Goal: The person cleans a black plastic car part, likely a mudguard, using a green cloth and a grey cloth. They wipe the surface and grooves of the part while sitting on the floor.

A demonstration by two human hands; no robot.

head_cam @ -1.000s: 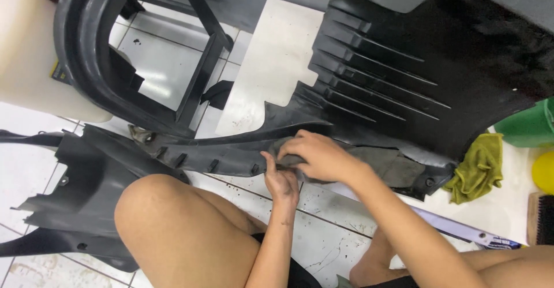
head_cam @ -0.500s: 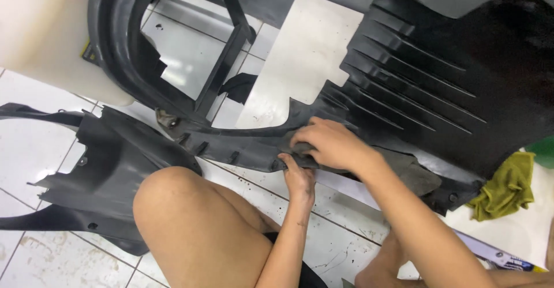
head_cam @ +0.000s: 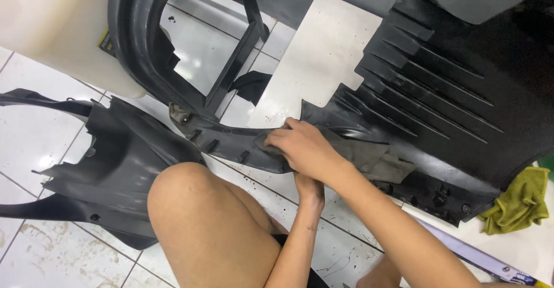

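Observation:
A large black ribbed plastic panel [head_cam: 438,109] lies on the white tiled floor, with a narrow rim strip [head_cam: 231,141] running left from it. My right hand [head_cam: 306,149] rests on top of that rim, fingers curled onto a dark grey sheet [head_cam: 369,152] pressed flat against the plastic. My left hand [head_cam: 310,189] is just below, mostly hidden under the right, and grips the rim's lower edge from underneath. My bare knee [head_cam: 196,219] is raised right beside the strip.
A second black moulded panel [head_cam: 121,167] lies at the left by my knee. A cream container [head_cam: 52,28] stands at the top left. A crumpled green rag [head_cam: 519,201] and a long thin blue strip [head_cam: 473,256] lie at the right.
The view has swung about and the panel sits differently in frame. Both hands stay at the same spot on the rim, the right one still pressing the grey sheet.

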